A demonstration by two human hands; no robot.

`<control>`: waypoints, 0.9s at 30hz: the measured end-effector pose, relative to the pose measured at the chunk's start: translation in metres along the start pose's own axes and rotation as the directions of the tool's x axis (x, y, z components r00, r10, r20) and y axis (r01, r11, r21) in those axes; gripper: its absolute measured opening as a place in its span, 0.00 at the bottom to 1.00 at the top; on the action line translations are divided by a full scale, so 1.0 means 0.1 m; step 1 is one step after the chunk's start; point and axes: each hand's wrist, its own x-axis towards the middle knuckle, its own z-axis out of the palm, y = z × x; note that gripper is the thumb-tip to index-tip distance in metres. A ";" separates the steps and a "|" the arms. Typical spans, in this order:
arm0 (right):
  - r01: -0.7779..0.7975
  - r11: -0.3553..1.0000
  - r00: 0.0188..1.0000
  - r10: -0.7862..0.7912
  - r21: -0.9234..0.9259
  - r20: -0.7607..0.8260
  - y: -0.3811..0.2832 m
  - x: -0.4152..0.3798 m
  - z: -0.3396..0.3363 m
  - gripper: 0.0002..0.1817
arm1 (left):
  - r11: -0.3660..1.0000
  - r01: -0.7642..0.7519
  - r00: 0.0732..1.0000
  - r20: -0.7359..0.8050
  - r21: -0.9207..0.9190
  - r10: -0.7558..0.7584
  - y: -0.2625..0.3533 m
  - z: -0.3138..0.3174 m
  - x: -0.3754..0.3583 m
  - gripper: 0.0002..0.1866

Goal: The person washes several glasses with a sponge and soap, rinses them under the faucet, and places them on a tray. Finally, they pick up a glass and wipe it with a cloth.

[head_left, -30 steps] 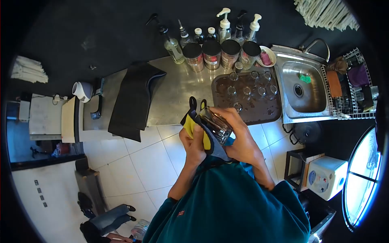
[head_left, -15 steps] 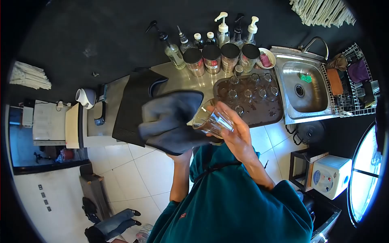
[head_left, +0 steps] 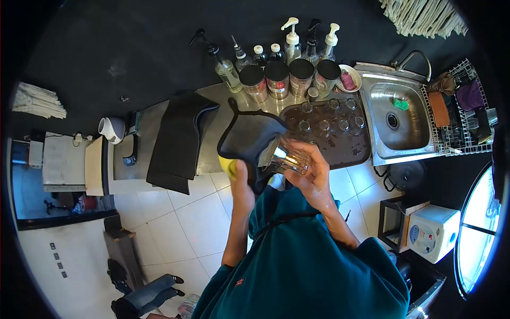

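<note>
My right hand is wrapped round a clear drinking glass, which lies tilted on its side with its mouth toward the left. My left hand grips a dark grey cloth with black edging. The cloth hangs over my left fingers and reaches the mouth of the glass. A bit of yellow fabric shows beside my left thumb. Behind my right hand, a brown tray carries several small clear glasses and wet spots.
Lidded jars and pump bottles line the back of the steel counter. A folded black mat lies at left. Right of the tray is a sink, then a wire rack. A person's legs show at lower left.
The cloth has swung up and right, now spread against the glass mouth. My left hand has risen into view with the yellow fabric. The glass has tipped closer to level.
</note>
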 end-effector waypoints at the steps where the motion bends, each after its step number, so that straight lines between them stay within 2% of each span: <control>1: -0.001 1.000 1.000 0.001 -0.002 -0.004 -0.02 0.00 -0.02 0.29 | 0.999 -0.033 0.999 0.032 -0.015 0.033 0.03 -0.09 -0.06 0.30; 4: -0.013 0.999 1.000 0.013 -0.043 -0.004 -0.09 0.01 -0.06 0.28 | 0.971 -0.204 0.974 0.077 -0.127 0.215 0.17 -0.32 -0.31 0.29; 7: 0.002 0.999 1.000 -0.003 -0.032 -0.013 -0.13 0.00 -0.08 0.27 | 0.823 -0.458 0.853 0.095 -0.335 0.513 0.35 -0.46 -0.57 0.28; 10: -0.008 0.997 1.000 0.007 -0.072 -0.008 -0.17 0.00 -0.08 0.28 | 0.708 -0.556 0.747 0.111 -0.436 0.655 0.39 -0.48 -0.66 0.27; 13: -0.006 0.996 1.000 0.004 -0.085 -0.023 -0.21 0.00 -0.12 0.28 | 0.655 -0.590 0.687 0.134 -0.471 0.715 0.42 -0.46 -0.69 0.26; 17: 0.001 0.998 1.000 -0.001 -0.056 -0.016 -0.27 -0.01 -0.13 0.29 | 0.637 -0.610 0.658 0.147 -0.471 0.739 0.47 -0.43 -0.71 0.25; 23: 0.077 0.997 0.997 -0.077 -0.016 0.015 -0.33 0.00 -0.07 0.30 | 0.647 -0.608 0.658 0.165 -0.459 0.735 0.56 -0.38 -0.62 0.23; 27: 0.063 0.998 0.997 -0.064 0.016 0.050 -0.31 -0.06 -0.08 0.30 | 0.694 -0.579 0.697 0.181 -0.429 0.693 0.62 -0.29 -0.47 0.22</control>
